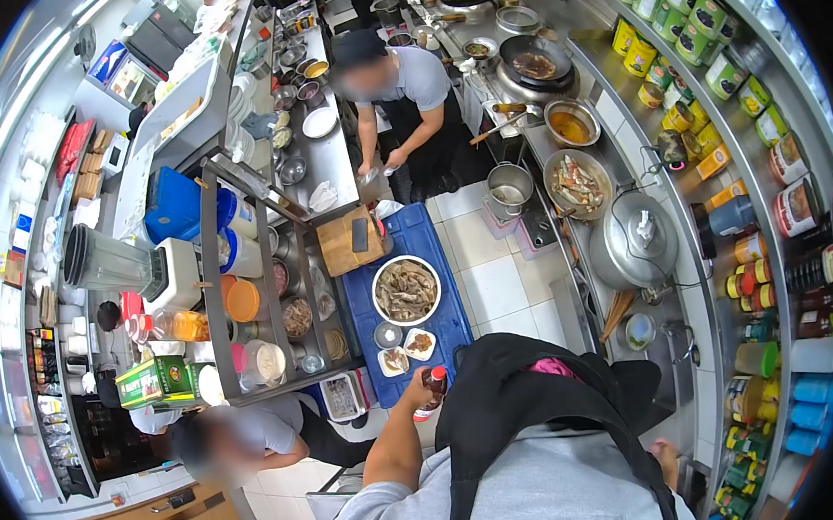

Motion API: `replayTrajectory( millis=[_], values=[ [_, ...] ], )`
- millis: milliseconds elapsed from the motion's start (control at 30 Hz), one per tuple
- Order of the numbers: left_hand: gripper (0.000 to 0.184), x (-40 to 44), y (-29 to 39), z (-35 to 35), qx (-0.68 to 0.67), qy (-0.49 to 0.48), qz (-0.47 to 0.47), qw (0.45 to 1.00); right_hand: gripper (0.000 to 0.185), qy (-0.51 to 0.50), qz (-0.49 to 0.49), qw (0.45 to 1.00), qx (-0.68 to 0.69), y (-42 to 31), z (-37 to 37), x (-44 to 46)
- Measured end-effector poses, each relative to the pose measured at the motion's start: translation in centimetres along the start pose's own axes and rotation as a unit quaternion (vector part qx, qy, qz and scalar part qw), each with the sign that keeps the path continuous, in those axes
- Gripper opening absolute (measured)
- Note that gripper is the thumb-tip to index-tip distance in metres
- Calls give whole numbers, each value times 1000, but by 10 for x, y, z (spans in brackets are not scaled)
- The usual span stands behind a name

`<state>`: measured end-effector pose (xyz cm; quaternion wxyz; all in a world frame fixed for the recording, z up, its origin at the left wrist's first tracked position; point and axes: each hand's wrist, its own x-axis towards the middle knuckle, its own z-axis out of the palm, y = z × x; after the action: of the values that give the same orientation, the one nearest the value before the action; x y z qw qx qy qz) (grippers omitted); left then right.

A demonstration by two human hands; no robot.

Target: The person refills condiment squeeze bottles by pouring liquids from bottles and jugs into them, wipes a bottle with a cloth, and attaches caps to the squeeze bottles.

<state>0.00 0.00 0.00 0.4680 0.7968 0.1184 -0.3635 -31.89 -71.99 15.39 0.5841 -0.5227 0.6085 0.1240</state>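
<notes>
My left hand [416,393] is wrapped round a bottle [434,386] with a red cap and dark contents, beside the near edge of the blue chest lid [366,297]. Just beyond it on the lid stand two small white dishes [420,344] with food in them and a small metal bowl [387,335]. Farther back on the same lid is a large white bowl [406,291] full of brownish pieces. My right hand [663,452] hangs low at the right of my body, partly hidden by the apron; its fingers cannot be made out.
A co-worker [405,92] stands beyond the blue chest at the left counter. Another person [255,440] bends at lower left. Along the right run a stove with a wok [536,60], a large lidded pot [632,240] and shelves of cans [724,74]. A wooden board [349,240] holds a phone.
</notes>
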Motion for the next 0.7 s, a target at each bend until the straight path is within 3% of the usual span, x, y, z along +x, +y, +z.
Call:
replayTrajectory(
  millis=[67,100,200,467,567,700],
  values=[
    [98,1,5,-10,-75,2,-13,997,36,-16,0,1000,2,5,6,5],
    [98,1,7,25,-93,-12,-12,996,35,-8,-2,1000,4,3,-9,-6],
    [99,3,-4,2,-42,35,18,998,33,-20,1,1000,12,-1,-2,-4],
    [103,-10,-13,4,-70,42,0,997,28,-45,-11,998,30,-6,-16,13],
    [107,-21,-9,4,-57,26,-47,997,31,43,-48,997,43,-26,11,-13],
    [107,-9,-62,20,-142,22,-54,988,25,-41,-57,997,-19,-17,8,-2]
  ],
)
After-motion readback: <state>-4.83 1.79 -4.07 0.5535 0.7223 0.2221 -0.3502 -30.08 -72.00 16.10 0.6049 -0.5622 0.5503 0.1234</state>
